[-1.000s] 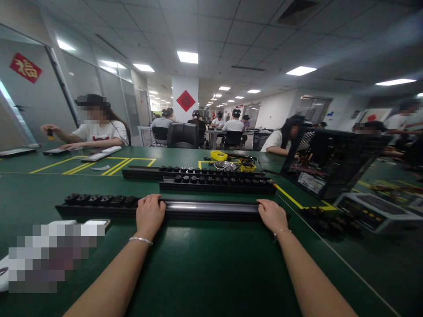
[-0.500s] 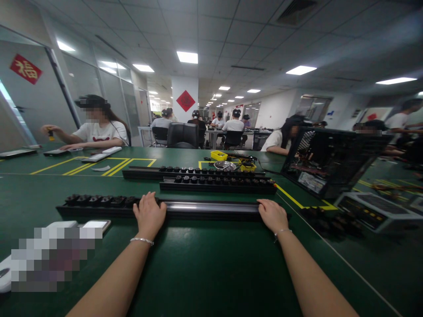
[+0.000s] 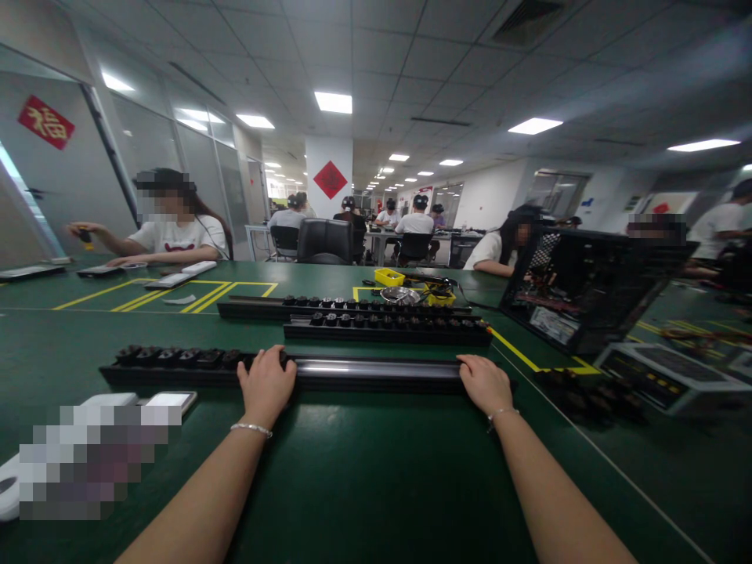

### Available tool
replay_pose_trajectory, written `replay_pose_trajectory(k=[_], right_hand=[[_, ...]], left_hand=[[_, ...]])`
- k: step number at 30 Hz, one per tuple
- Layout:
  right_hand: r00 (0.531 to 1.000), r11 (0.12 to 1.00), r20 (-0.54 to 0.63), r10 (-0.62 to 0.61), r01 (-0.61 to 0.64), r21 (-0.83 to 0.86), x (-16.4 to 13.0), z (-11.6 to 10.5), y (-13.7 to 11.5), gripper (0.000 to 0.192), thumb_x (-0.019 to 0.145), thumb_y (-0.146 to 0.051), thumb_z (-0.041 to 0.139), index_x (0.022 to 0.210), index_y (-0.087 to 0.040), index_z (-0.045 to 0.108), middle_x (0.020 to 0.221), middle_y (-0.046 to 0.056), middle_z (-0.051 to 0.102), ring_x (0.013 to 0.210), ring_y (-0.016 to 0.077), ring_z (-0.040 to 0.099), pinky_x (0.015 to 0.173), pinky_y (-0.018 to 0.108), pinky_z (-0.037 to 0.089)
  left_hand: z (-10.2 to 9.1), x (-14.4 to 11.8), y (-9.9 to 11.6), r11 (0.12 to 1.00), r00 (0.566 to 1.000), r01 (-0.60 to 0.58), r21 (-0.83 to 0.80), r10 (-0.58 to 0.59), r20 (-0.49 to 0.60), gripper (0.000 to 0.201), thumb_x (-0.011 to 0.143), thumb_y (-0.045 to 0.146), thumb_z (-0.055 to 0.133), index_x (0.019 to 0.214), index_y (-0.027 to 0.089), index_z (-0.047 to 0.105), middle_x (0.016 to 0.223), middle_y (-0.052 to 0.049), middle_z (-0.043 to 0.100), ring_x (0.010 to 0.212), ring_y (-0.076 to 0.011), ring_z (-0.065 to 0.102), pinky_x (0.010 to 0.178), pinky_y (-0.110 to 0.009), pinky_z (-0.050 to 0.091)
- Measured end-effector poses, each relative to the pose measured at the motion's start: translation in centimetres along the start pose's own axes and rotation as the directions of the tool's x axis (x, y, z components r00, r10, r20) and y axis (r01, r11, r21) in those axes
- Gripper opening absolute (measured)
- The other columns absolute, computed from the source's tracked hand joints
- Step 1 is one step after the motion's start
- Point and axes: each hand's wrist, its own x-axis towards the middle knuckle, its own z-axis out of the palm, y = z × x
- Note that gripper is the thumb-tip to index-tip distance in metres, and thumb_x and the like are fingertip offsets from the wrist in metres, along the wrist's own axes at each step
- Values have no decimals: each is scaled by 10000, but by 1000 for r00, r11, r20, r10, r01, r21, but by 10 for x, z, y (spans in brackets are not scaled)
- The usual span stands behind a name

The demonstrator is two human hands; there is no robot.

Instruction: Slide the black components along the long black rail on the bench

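Observation:
A long black rail [image 3: 376, 372] lies across the green table in front of me, with several black knob-like parts [image 3: 176, 356] seated in its left half. My left hand [image 3: 265, 384] rests on the rail near its middle, fingers curled over the last part there. My right hand [image 3: 485, 382] holds the rail's right end. Both wrists wear thin bracelets.
Two more black rails [image 3: 388, 327] with parts lie farther back. A yellow box [image 3: 388, 276] and a metal bowl [image 3: 399, 294] sit behind them. An open computer case [image 3: 581, 286] stands at the right. A white phone [image 3: 170, 399] lies at the left. Other people sit around.
My left hand shifted slightly left along the rail and back, its fingers settling over a part. My right hand stayed put.

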Motion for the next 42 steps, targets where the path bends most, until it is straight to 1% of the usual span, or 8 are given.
replay_pose_trajectory(k=[12, 18, 20, 23, 26, 32, 38, 42], right_hand=[[1000, 1000, 14, -3, 3, 2, 1, 0, 1, 484, 882, -333, 242, 1182, -228, 608, 1261, 31, 582, 1198, 210, 466, 992, 410, 346], [1000, 1000, 23, -1, 1, 8, 1, -1, 1, 488, 878, -336, 239, 1182, -235, 607, 1266, 25, 577, 1205, 211, 462, 991, 411, 348], [1000, 1000, 26, 1, -1, 14, 0, -2, 0, 490, 880, -339, 238, 1189, -229, 603, 1268, 29, 576, 1205, 214, 462, 993, 417, 348], [999, 1000, 35, 4, -5, 26, -1, -3, -1, 495, 884, -349, 237, 1204, -220, 593, 1272, 37, 572, 1205, 217, 460, 995, 426, 347], [999, 999, 35, 11, -12, 31, -1, -3, -1, 490, 885, -345, 239, 1199, -220, 595, 1276, 35, 569, 1208, 213, 458, 1000, 427, 343], [1000, 1000, 22, 0, 0, 4, 0, -1, 0, 478, 880, -329, 255, 1196, -226, 599, 1271, 33, 575, 1205, 210, 461, 984, 409, 354], [1000, 1000, 18, 6, -6, 4, 0, -1, 0, 479, 879, -329, 251, 1189, -232, 604, 1273, 28, 574, 1208, 210, 460, 987, 413, 353], [1000, 1000, 20, 4, -4, 6, 0, -2, -1, 482, 878, -328, 248, 1188, -228, 603, 1273, 29, 574, 1207, 212, 462, 988, 417, 353]], left_hand=[[-1, 0, 2, 1000, 998, -17, 13, 16, 64, 455, 812, 341, 362, 1194, 180, 550, 1211, -131, 614, 1270, -290, 428, 1088, -589, 138], [0, 0, 2, 997, 997, 68, 43, -67, -24, 683, 764, 473, 428, 1290, 39, 461, 1338, -191, 499, 1328, -311, 329, 1098, -494, 225], [1, 1, 0, 996, 997, 73, 56, -72, -12, 696, 757, 518, 422, 1269, 53, 498, 1377, -169, 467, 1336, -329, 306, 1099, -507, 216], [3, 2, -2, 996, 998, 53, 70, -55, 33, 666, 766, 548, 396, 1237, 103, 548, 1381, -134, 475, 1335, -329, 307, 1097, -535, 194], [3, 2, -3, 995, 997, 46, 87, -52, 60, 680, 775, 561, 371, 1262, 114, 532, 1376, -115, 485, 1341, -312, 302, 1098, -534, 186], [-2, 0, 0, 987, 993, 40, 155, -56, 104, 702, 791, 560, 325, 1302, 110, 492, 1417, -77, 439, 1352, -279, 286, 1111, -499, 176], [-8, -1, 3, 984, 987, 24, 178, -52, 154, 701, 801, 561, 299, 1329, 131, 465, 1445, -66, 396, 1363, -269, 272, 1115, -498, 168], [-7, -1, 3, 983, 987, 9, 181, -38, 159, 693, 805, 558, 293, 1332, 142, 463, 1454, -66, 381, 1361, -272, 278, 1111, -512, 170]])
